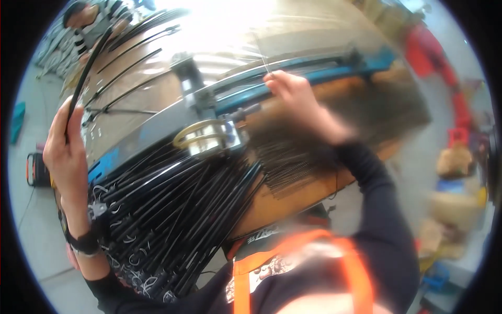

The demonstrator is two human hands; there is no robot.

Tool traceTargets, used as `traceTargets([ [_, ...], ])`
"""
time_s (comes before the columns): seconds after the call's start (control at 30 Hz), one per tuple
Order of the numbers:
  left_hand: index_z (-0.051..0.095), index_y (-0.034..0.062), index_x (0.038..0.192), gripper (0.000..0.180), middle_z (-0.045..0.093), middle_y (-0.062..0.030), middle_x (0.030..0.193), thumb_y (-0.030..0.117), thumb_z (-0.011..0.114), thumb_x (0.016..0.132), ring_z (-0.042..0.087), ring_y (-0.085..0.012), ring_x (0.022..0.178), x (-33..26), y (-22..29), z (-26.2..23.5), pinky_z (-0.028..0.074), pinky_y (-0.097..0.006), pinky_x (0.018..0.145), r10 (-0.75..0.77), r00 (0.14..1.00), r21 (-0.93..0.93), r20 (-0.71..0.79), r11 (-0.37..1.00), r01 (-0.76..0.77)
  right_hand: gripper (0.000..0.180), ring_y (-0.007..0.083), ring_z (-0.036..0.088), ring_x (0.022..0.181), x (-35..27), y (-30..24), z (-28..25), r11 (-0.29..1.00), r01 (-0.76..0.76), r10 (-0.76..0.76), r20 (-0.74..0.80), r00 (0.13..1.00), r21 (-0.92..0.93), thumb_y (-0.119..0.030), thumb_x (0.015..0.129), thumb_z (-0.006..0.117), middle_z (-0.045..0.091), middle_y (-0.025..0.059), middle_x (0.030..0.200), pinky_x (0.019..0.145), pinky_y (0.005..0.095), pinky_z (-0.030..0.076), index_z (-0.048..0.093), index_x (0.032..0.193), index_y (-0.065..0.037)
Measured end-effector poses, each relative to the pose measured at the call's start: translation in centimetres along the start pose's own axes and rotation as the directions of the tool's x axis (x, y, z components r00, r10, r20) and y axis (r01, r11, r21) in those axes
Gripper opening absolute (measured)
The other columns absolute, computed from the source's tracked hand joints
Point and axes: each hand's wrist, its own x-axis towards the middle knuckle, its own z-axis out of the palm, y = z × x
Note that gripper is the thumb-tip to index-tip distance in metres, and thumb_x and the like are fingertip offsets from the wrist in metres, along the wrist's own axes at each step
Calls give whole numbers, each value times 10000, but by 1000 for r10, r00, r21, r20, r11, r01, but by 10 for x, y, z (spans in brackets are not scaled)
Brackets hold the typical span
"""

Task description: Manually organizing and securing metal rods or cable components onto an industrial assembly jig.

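On the left, my left hand [67, 152] is closed around a long black tube [90, 65], which slants up and away past the fingers. Higher up and right of centre, my right hand [298, 99] pinches a thin metal rod [265, 58] between thumb and fingertips. Its far end fades into the bright glare. Between the hands stands a grey metal fixture [193, 86] with a yellowish hose loop [196, 128], joined to a long blue rail [251, 93]. The right hand is just above that rail, slightly blurred.
Many black tubes [172, 220] with white ties lie piled in front of the fixture. Thin dark rods [287, 170] lie on the wooden bench [261, 209]. More black tubes [128, 55] rest on the far tabletop. Another person [99, 21] is at the far left. Cardboard boxes [455, 206] stand at right.
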Motion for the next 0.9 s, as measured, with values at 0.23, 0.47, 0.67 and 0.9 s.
traceTargets([
  [0.23,634,-21,1144,230,682,-163,916,116,610,961,587,-136,735,-31,-6,-19,488,-271,694,-232,961,-10,152,972,236,196,188,670,769,92,-62,92,941,208,-272,235,933,266,-215,904,664,707,101,861,714,320,528,708,1033,-74],
  [0.47,632,-33,1141,240,670,-175,884,124,609,961,577,-145,714,-88,-44,-14,483,-276,671,-271,943,-61,192,956,287,215,220,645,750,110,-62,116,873,480,-481,304,822,82,-261,888,671,685,84,815,746,366,518,710,1023,-98],
  [0.67,633,-29,1138,237,670,-185,886,122,608,956,646,-207,746,-85,-39,-1,497,-321,682,-272,938,-108,214,948,300,141,201,623,775,115,-91,130,857,504,-366,564,740,-105,-248,882,660,667,40,812,832,371,459,694,945,-126],
  [0.9,645,15,1129,232,681,-183,952,123,619,925,665,-314,797,-86,-51,23,513,-357,693,-216,923,-5,320,973,229,55,239,604,832,80,24,24,566,619,-642,179,745,-545,-136,809,707,660,24,761,894,388,381,660,808,-164],
])
